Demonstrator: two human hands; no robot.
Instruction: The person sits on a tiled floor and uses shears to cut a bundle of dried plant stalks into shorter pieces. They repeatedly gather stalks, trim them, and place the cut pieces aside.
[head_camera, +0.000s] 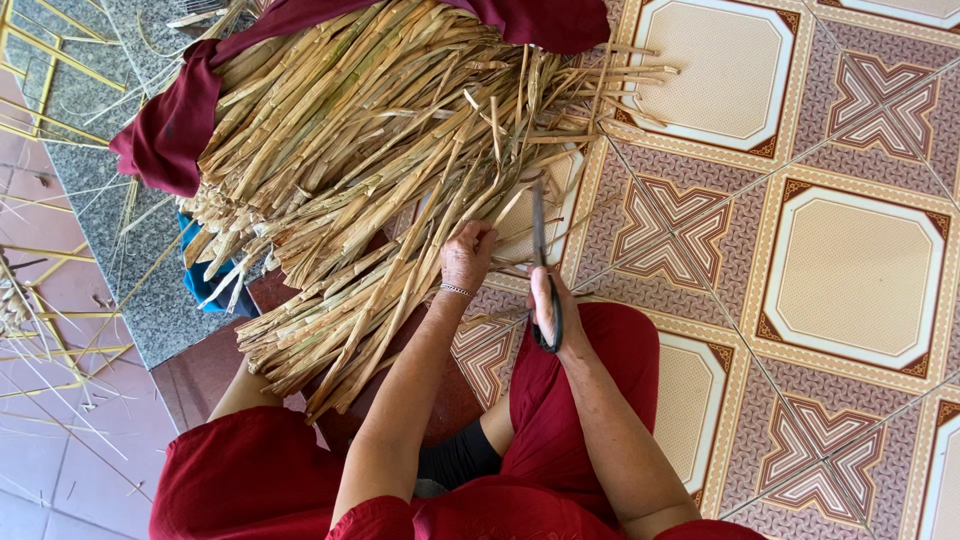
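Two hands work: left hand (468, 255) clamped on light, stiff, likely brittle reed strips (380, 170) toward twelve o'clock, right hand (548, 310) closed around scissors (541, 270).

Bright, even daylight, soft shadows only (none hard), sharp focus, slight wide-angle bending at edges.

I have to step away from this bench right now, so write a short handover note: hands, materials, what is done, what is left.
Left hand: gripping dried straw stalks at the edge of the straw bundle.
Right hand: holding black-handled scissors, blades pointing up into the stalk ends.
Bundle lies across the lap and a dark red cloth, over the patterned tile floor.
Done: cannot tell how much is trimmed.
Left: stalk ends look uneven.
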